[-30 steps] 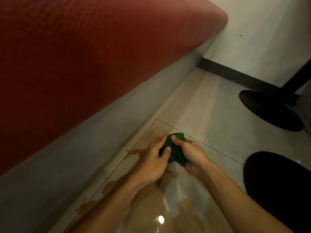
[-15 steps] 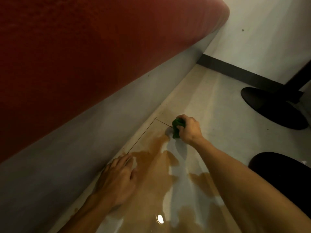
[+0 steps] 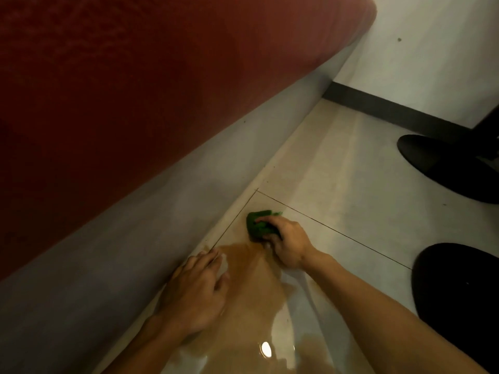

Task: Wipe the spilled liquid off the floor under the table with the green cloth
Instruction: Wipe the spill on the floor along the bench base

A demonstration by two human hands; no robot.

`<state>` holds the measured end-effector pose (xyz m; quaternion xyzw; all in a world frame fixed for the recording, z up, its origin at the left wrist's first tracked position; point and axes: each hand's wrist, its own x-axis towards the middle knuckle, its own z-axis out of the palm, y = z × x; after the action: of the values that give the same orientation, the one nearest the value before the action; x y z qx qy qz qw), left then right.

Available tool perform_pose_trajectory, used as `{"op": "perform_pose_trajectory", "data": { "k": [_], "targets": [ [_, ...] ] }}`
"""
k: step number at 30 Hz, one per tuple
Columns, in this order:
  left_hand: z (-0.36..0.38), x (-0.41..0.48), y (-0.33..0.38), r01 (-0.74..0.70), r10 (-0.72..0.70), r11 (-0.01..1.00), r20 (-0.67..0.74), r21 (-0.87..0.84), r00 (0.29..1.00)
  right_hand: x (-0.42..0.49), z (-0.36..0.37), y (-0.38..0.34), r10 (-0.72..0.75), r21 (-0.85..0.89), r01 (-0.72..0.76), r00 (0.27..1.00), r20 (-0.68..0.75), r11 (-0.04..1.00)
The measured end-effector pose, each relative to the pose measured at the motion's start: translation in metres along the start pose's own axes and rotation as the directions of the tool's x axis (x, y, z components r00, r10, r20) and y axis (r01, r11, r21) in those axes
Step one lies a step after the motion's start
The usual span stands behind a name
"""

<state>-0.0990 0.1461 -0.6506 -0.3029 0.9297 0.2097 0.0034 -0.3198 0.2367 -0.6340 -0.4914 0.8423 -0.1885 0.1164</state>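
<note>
Right grip [image 3: 290, 245], green cloth [image 3: 258, 223] now nearer

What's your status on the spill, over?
Right hand grips green cloth at far edge of brown spill. Left hand flat on floor by bench base. Black table base to the right, apart from cloth.

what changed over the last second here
The left hand let go of the bunched green cloth and now rests on the pale tiled floor beside the brown spilled liquid. The right hand kept gripping the cloth, pushed it away, then drew it back to the spill's far edge. The red bench cushion and black table bases stayed put.
</note>
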Motion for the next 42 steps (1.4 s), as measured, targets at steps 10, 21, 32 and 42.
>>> {"op": "perform_pose_trajectory", "data": {
  "k": [10, 21, 32, 42],
  "targets": [
    [0.002, -0.001, 0.0, -0.014, 0.015, 1.0, -0.008, 0.021, 1.0, 0.005, -0.031, 0.043, 0.287, 0.096, -0.282, 0.957, -0.048, 0.955],
    [0.002, -0.001, -0.001, -0.039, 0.041, 0.995, -0.02, 0.088, 0.999, 0.042, 0.023, -0.03, 0.159, 0.106, -0.157, 0.987, -0.003, 0.982],
    [0.007, -0.001, -0.007, -0.051, 0.052, 0.998, -0.022, 0.048, 0.998, -0.004, -0.006, 0.031, 0.018, -0.007, -0.018, 1.0, 0.02, 1.0],
    [0.005, -0.001, -0.009, -0.079, 0.082, 0.996, -0.06, 0.042, 0.995, -0.029, 0.001, 0.024, 0.178, 0.122, -0.159, 0.97, -0.168, 0.98]
  ]
}}
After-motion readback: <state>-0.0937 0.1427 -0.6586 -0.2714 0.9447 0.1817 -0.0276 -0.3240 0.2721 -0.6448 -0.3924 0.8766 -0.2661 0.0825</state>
